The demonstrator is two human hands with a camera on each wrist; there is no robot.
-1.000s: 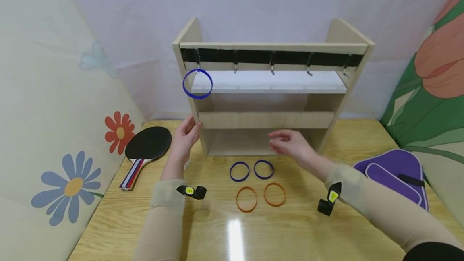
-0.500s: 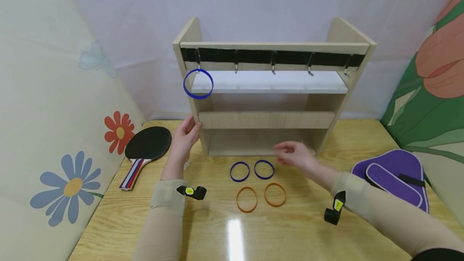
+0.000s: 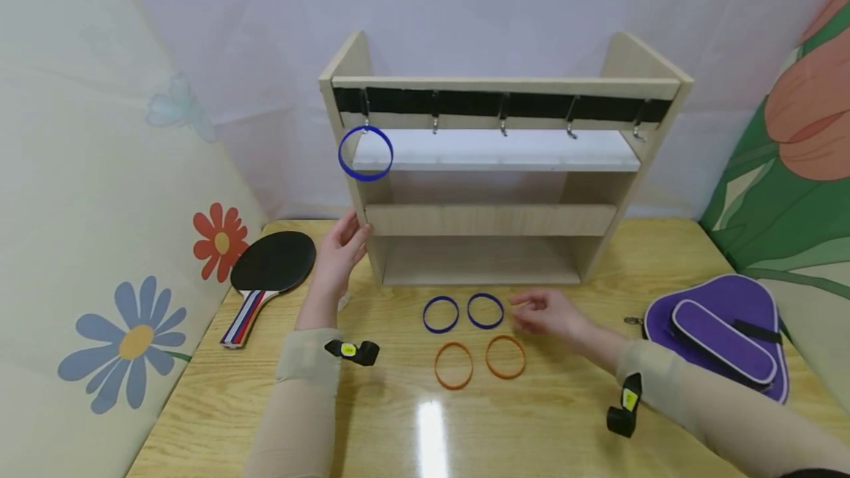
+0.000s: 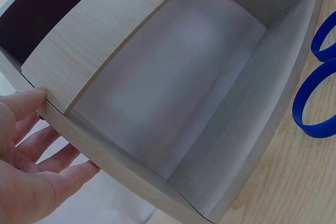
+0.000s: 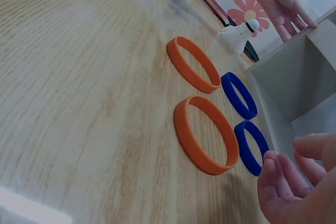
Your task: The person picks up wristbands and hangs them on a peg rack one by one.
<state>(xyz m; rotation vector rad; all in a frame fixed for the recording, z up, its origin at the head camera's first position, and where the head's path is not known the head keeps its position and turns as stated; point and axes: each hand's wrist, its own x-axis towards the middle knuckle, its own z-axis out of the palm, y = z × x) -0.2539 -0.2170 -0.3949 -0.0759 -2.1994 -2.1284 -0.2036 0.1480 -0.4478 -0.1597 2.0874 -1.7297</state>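
My left hand holds the left side panel of a wooden shelf rack, thumb on the front edge and fingers along the outer side. My right hand, loosely curled and holding nothing, hovers over the table just right of a blue wristband. Another blue wristband lies to its left. In front of them lie two orange ones, the left wristband and the right wristband. One more blue wristband hangs from the rack's leftmost hook.
Several metal hooks line the rack's black strip. A table tennis bat lies at the left, a purple bat case at the right. In the right wrist view, a shuttlecock stands near the rack's left side.
My right hand has moved down and slightly right, from before the rack's bottom shelf to beside the right blue wristband. My left hand keeps its place on the rack.
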